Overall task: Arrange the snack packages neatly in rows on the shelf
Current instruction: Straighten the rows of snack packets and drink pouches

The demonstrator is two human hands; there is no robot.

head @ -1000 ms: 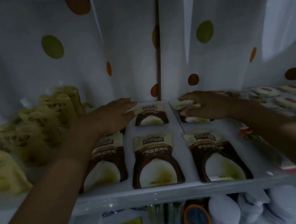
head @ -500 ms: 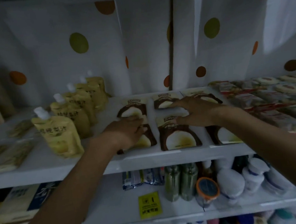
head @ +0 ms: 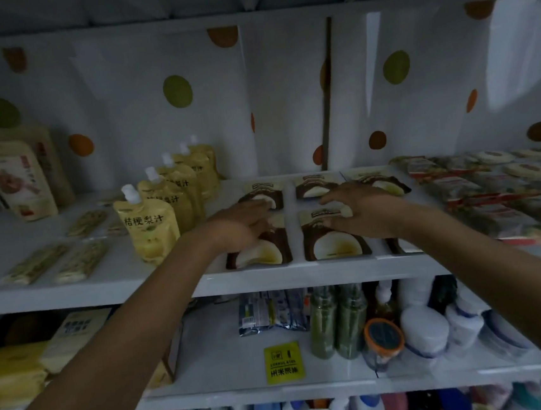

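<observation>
Your hands have drawn back from the rear row to the front one, and your view has pulled away to take in the whole shelf (head: 105, 287). Your left hand (head: 241, 227) lies flat, fingers straight, on the front-left pack (head: 260, 253). Your right hand (head: 362, 212), fingers spread, presses the top of the middle pack (head: 336, 246). The hands are apart and grip nothing. The flat palms look meant to slide and square the packs rather than lift them. A third pack (head: 393, 246) is mostly hidden under your right wrist. The packs are flat, glossy brown-and-cream sachets lying face up in two rows of three, their edges near square to the shelf lip. The back row (head: 315, 185) lies short of the dotted sheet (head: 251, 91). To the left, spouted yellow pouches (head: 149, 229) stand upright in file.
</observation>
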